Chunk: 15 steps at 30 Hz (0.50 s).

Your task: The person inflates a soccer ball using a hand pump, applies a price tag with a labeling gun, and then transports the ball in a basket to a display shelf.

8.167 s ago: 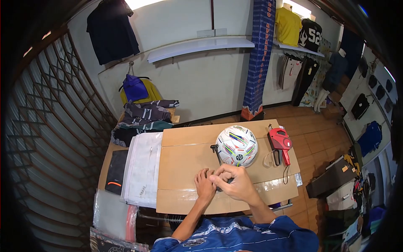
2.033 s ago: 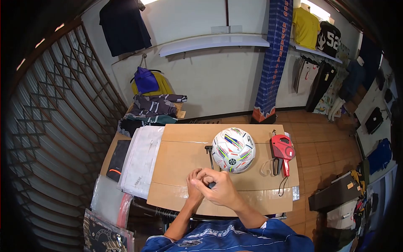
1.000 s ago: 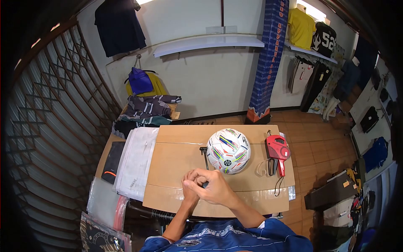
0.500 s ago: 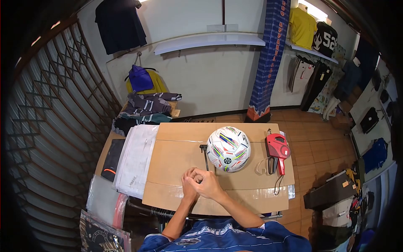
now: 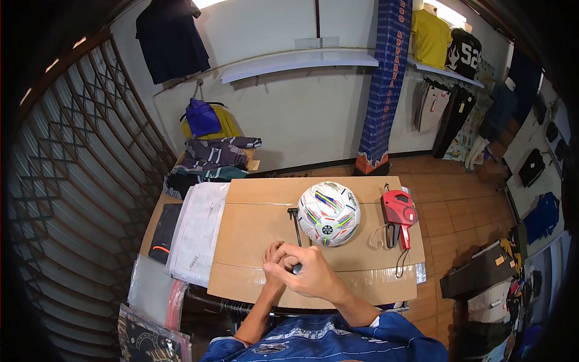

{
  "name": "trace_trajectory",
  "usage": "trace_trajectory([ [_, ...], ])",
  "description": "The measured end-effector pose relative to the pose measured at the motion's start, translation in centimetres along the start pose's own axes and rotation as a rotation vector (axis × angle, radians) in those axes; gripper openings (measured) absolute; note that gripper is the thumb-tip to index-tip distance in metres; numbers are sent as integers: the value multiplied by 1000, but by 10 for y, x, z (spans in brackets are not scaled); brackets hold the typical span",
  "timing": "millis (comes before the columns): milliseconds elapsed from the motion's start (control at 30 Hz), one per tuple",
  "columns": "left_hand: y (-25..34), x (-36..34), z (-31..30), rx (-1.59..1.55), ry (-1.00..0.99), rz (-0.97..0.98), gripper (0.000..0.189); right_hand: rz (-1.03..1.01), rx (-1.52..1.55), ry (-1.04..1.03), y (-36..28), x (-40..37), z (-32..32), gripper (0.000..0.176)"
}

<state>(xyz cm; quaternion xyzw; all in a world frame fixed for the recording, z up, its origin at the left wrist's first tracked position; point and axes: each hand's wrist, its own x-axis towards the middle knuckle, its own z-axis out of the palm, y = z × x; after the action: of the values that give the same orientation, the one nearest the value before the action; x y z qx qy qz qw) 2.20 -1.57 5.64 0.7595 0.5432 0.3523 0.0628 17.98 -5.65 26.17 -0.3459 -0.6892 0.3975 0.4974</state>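
Fingers of a person's right hand curl around what appears to be the near end of a slim black tool, beside a ball on the cardboard-topped bench, perhaps steadying it; the left hand's grip is hidden.

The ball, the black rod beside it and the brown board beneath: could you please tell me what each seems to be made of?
Ball: probably synthetic leather, smooth, judging by its printed panels and seams.
Black rod: plastic or painted metal; too small to tell.
Brown board: most likely cardboard, matte, with crease lines and shiny clear tape.
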Motion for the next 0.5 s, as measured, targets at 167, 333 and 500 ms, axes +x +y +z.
trace_trajectory([
  [167,-26,-7,21,-134,88,30,30,89,-37,-13,57,6,25,29],
  [333,-44,-18,41,-597,-52,-345,33,179,-30,47,92,3,39,29],
  [500,-59,-33,61,-1074,49,-405,39,213,-58,58,113,-4,47,27],
])
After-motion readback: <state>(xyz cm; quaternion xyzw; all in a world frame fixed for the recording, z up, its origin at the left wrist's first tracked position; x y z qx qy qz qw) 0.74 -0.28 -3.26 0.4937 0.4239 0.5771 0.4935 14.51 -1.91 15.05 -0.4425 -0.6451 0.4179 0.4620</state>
